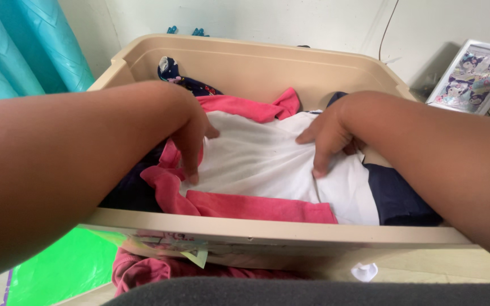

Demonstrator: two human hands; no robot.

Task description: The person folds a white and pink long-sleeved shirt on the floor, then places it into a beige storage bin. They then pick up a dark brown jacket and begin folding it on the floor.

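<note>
Both hands down inside the beige bin [245,59]. Left hand [191,136] at nine o'clock, fingers curled, pinching the white garment [256,161] with pink trim [256,207], probably to flatten it. Right hand [330,139] at three o'clock, fingers spread, pressing the same cloth. Navy fabric [398,198] crowding the five o'clock corner. Little room before the near rim; far wall open.
</note>
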